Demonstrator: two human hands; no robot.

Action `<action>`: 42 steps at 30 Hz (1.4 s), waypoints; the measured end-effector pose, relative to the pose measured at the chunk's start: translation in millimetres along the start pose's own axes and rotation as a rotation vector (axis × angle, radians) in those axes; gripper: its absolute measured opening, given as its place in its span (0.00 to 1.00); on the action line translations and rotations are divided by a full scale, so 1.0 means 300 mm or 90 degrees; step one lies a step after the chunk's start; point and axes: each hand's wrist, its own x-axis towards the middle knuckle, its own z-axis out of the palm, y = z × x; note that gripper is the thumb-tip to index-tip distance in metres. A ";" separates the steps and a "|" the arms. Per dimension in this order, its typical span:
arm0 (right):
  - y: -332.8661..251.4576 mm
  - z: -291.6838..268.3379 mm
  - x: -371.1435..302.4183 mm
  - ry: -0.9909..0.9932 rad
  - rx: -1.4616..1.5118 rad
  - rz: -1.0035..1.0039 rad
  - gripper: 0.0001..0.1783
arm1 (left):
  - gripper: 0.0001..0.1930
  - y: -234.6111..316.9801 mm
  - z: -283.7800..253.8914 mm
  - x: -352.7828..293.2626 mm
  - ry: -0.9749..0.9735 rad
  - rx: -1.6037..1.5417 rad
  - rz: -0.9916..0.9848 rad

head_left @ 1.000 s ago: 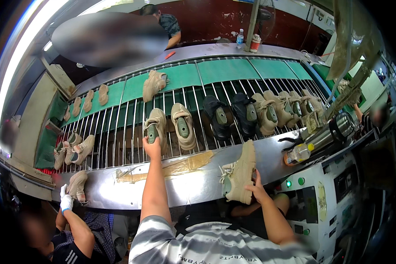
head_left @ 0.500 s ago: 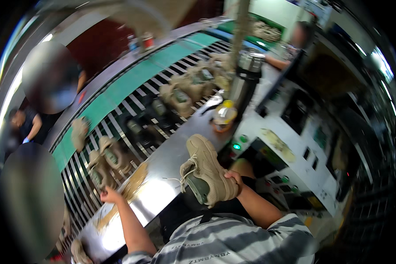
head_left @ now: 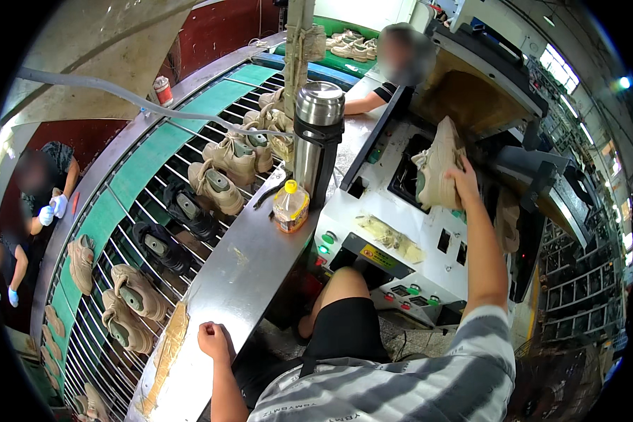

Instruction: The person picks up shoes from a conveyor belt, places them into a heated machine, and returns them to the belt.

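Observation:
My right hand (head_left: 464,184) grips a beige sneaker (head_left: 441,158) by its heel end. It holds the sneaker over the white machine (head_left: 337,221), beside a dark recess in its top. My left hand (head_left: 214,341) is closed in a loose fist at the edge of the metal table (head_left: 243,271), and nothing shows in it. Left of that hand, a pair of beige sneakers (head_left: 139,294) stands on the rack of metal bars. Another beige shoe (head_left: 508,219) sits in the machine's right-hand bay, partly hidden behind my forearm.
A steel flask (head_left: 316,141) and a yellow-capped bottle (head_left: 290,207) stand at the table's far end. Black shoes (head_left: 163,247) and more beige ones line the rack. A raised machine lid (head_left: 471,70) stands beyond the sneaker. One person is behind the machine; others are at far left.
My right hand has carried the sneaker from in front of my body to over the machine on the right. My left hand has moved from beside the rack's sneakers to the table edge.

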 end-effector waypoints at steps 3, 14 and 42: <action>-0.095 0.097 0.184 0.062 -0.256 0.083 0.56 | 0.04 -0.013 -0.003 -0.002 0.010 0.011 -0.011; -0.027 0.322 0.140 -0.031 -0.495 0.191 0.53 | 0.03 -0.013 -0.017 -0.002 0.021 0.000 -0.051; 0.459 -0.847 -0.279 0.429 -0.378 -0.051 0.28 | 0.24 0.398 0.335 -0.346 -0.735 -0.559 -0.387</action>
